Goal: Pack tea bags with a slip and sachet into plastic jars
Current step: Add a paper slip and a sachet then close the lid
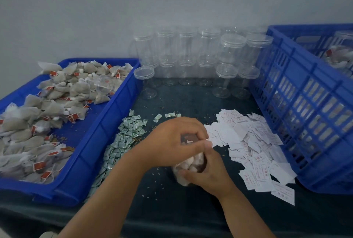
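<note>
Bracing tilted clear plastic jar for filling, right hand grips its body. Left hand curls over mouth, perhaps tucking contents; its hold we cannot tell.

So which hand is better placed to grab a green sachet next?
Left, probably. The sachets lie just beside the left hand, while the right hand grips the jar and would have to cross over.

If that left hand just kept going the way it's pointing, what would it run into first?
Most likely the pile of white paper slips just right of the left hand, which sits over the jar held by the right hand. Depth is hard to judge.
</note>
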`<action>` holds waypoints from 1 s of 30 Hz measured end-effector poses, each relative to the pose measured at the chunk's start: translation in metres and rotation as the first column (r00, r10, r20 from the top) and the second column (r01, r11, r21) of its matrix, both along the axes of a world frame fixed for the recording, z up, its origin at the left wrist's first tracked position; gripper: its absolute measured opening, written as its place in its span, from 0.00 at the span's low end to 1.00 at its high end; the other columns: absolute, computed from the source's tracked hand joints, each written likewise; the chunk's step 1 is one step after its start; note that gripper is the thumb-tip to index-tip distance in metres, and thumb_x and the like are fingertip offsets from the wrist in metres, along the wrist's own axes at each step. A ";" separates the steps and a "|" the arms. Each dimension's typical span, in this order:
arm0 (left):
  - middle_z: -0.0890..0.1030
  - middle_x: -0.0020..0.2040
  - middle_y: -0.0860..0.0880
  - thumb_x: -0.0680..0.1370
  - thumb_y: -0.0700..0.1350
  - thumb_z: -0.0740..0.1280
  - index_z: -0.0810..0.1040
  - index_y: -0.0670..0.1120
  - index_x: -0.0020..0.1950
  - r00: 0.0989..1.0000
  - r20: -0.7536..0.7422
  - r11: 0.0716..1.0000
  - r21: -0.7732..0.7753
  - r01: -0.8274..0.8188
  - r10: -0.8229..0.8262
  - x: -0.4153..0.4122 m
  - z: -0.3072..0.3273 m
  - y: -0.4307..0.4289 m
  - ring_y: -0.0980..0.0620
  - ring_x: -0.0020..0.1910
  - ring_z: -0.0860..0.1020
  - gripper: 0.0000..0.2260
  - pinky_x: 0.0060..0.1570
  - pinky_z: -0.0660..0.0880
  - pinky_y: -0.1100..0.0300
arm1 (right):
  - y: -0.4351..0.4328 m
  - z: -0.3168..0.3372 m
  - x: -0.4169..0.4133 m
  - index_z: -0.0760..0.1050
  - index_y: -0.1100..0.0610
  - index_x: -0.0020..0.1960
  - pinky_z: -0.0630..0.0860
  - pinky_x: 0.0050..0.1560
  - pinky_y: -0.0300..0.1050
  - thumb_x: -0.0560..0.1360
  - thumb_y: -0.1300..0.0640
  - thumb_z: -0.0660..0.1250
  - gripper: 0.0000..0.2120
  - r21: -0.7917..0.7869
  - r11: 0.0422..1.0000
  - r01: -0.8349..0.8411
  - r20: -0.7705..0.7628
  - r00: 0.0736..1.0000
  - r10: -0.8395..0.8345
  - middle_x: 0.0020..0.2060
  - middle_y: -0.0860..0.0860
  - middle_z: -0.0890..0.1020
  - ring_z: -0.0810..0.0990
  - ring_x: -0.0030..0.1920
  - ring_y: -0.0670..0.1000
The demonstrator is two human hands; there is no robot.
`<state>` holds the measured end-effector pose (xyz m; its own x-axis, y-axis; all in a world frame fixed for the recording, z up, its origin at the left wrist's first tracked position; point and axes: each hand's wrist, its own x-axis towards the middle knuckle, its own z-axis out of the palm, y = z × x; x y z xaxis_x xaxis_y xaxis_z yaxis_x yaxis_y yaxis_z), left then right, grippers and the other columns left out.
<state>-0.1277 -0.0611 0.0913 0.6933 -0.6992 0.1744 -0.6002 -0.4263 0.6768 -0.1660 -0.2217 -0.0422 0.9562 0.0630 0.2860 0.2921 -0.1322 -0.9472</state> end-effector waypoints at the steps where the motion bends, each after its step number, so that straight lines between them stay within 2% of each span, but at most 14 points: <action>1: 0.83 0.62 0.58 0.81 0.54 0.72 0.86 0.52 0.54 1.000 0.021 0.999 0.047 0.009 -0.010 0.002 0.002 0.002 0.58 0.67 0.77 0.08 0.70 0.71 0.55 | 0.002 0.003 0.000 0.79 0.39 0.61 0.81 0.51 0.36 0.69 0.52 0.83 0.24 -0.002 1.000 0.015 0.022 1.000 -0.015 0.51 0.44 0.88 0.88 0.52 0.46; 4: 0.65 0.79 0.64 0.79 0.69 0.64 0.72 0.66 0.74 0.988 0.135 0.946 0.305 -0.108 0.069 0.002 0.002 0.002 0.61 0.80 0.58 0.25 0.77 0.55 0.58 | 0.003 0.005 0.003 0.79 0.40 0.61 0.80 0.45 0.33 0.69 0.53 0.82 0.24 -0.019 0.999 0.040 0.051 0.998 -0.039 0.49 0.43 0.88 0.88 0.49 0.46; 6: 0.62 0.80 0.61 0.77 0.73 0.57 0.64 0.66 0.78 0.976 0.095 0.904 0.367 -0.217 0.196 -0.003 -0.001 -0.004 0.54 0.80 0.58 0.30 0.72 0.57 0.56 | 0.003 0.005 0.003 0.77 0.36 0.58 0.79 0.42 0.33 0.67 0.48 0.81 0.24 -0.033 0.994 0.108 0.055 0.993 -0.106 0.48 0.41 0.87 0.87 0.47 0.46; 8: 0.67 0.75 0.56 0.78 0.73 0.54 0.65 0.63 0.76 0.947 0.073 0.864 0.391 -0.316 0.314 -0.007 -0.007 -0.015 0.49 0.75 0.64 0.29 0.68 0.62 0.56 | 0.003 0.002 0.002 0.75 0.35 0.56 0.77 0.41 0.30 0.66 0.47 0.80 0.23 -0.070 0.989 0.134 0.061 0.990 -0.130 0.47 0.40 0.86 0.86 0.46 0.45; 10: 0.72 0.67 0.55 0.79 0.72 0.56 0.69 0.60 0.68 0.915 0.095 0.825 0.405 -0.395 0.391 -0.010 -0.011 -0.027 0.49 0.69 0.68 0.24 0.66 0.68 0.54 | 0.003 0.000 0.002 0.77 0.41 0.57 0.77 0.40 0.33 0.67 0.52 0.80 0.22 -0.084 0.993 0.080 0.030 0.997 -0.078 0.43 0.42 0.87 0.86 0.43 0.47; 12: 0.74 0.60 0.58 0.77 0.73 0.60 0.70 0.61 0.59 0.913 0.178 0.824 0.393 -0.408 0.367 -0.009 -0.011 -0.031 0.52 0.62 0.71 0.20 0.62 0.73 0.51 | 0.001 -0.001 0.001 0.78 0.44 0.57 0.79 0.42 0.36 0.68 0.56 0.81 0.21 -0.042 0.999 0.027 0.006 1.000 -0.027 0.43 0.45 0.88 0.87 0.44 0.48; 14: 0.76 0.54 0.61 0.74 0.74 0.62 0.72 0.61 0.52 0.944 0.194 0.891 0.322 -0.319 0.268 -0.006 -0.007 -0.028 0.57 0.56 0.74 0.19 0.57 0.74 0.54 | -0.003 0.002 0.001 0.80 0.43 0.59 0.82 0.49 0.40 0.70 0.56 0.81 0.21 0.017 1.000 0.014 0.004 1.000 -0.014 0.50 0.47 0.88 0.88 0.52 0.49; 17: 0.79 0.52 0.61 0.75 0.71 0.66 0.78 0.58 0.48 0.994 0.054 0.971 0.214 -0.107 0.098 0.001 0.003 -0.015 0.58 0.55 0.78 0.17 0.57 0.75 0.56 | -0.004 -0.001 0.000 0.81 0.48 0.62 0.83 0.57 0.48 0.70 0.53 0.81 0.21 0.048 0.999 -0.002 -0.010 1.000 0.003 0.54 0.49 0.88 0.87 0.58 0.53; 19: 0.81 0.58 0.60 0.79 0.62 0.70 0.83 0.57 0.50 0.998 -0.049 0.991 0.129 -0.036 0.043 0.005 0.006 -0.007 0.59 0.61 0.78 0.10 0.64 0.74 0.54 | 0.000 0.001 0.000 0.80 0.42 0.61 0.82 0.55 0.41 0.68 0.52 0.82 0.24 0.029 0.999 0.028 -0.009 1.000 -0.028 0.53 0.46 0.88 0.87 0.56 0.48; 21: 0.76 0.70 0.62 0.81 0.61 0.67 0.84 0.61 0.61 0.997 -0.006 0.977 0.198 -0.078 0.080 0.007 0.009 -0.001 0.64 0.71 0.70 0.11 0.75 0.65 0.56 | 0.002 0.002 0.001 0.79 0.36 0.59 0.80 0.50 0.33 0.67 0.53 0.83 0.25 0.004 0.999 0.046 0.010 0.999 -0.046 0.51 0.42 0.88 0.88 0.52 0.44; 24: 0.61 0.81 0.60 0.80 0.71 0.58 0.65 0.69 0.78 0.979 0.042 0.899 0.390 -0.199 0.198 0.002 0.006 -0.002 0.54 0.81 0.57 0.26 0.77 0.57 0.46 | 0.004 0.002 0.002 0.77 0.35 0.60 0.80 0.48 0.32 0.68 0.50 0.84 0.26 -0.024 0.997 0.080 0.035 0.996 -0.079 0.52 0.41 0.88 0.87 0.53 0.45; 25: 0.61 0.81 0.57 0.79 0.73 0.54 0.61 0.67 0.80 0.963 0.003 0.868 0.433 -0.243 0.268 0.000 0.002 -0.007 0.49 0.81 0.57 0.29 0.76 0.59 0.45 | 0.004 0.001 0.003 0.77 0.36 0.60 0.80 0.47 0.33 0.68 0.48 0.83 0.25 -0.056 0.993 0.099 0.054 0.994 -0.096 0.52 0.41 0.87 0.87 0.53 0.46; 27: 0.67 0.76 0.51 0.79 0.73 0.51 0.64 0.59 0.78 0.913 0.006 0.796 0.488 -0.358 0.407 -0.005 -0.008 -0.021 0.43 0.75 0.64 0.32 0.73 0.65 0.46 | 0.006 0.001 0.003 0.76 0.40 0.54 0.77 0.44 0.32 0.68 0.47 0.81 0.19 -0.137 0.984 0.115 0.079 0.991 -0.105 0.45 0.40 0.85 0.85 0.46 0.46; 30: 0.74 0.61 0.53 0.80 0.73 0.53 0.75 0.56 0.61 0.875 0.229 0.751 0.450 -0.483 0.426 -0.009 -0.018 -0.034 0.48 0.63 0.72 0.25 0.64 0.73 0.47 | 0.003 0.000 0.001 0.77 0.43 0.46 0.76 0.40 0.35 0.69 0.53 0.79 0.13 -0.157 0.987 0.043 0.027 0.999 -0.040 0.37 0.42 0.85 0.85 0.38 0.46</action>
<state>-0.1371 -0.0955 0.0737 0.9481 -0.3180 -0.0054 -0.3061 -0.9171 0.2556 -0.1647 -0.2183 -0.0424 0.9520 0.0696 0.2982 0.3053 -0.2921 -0.9064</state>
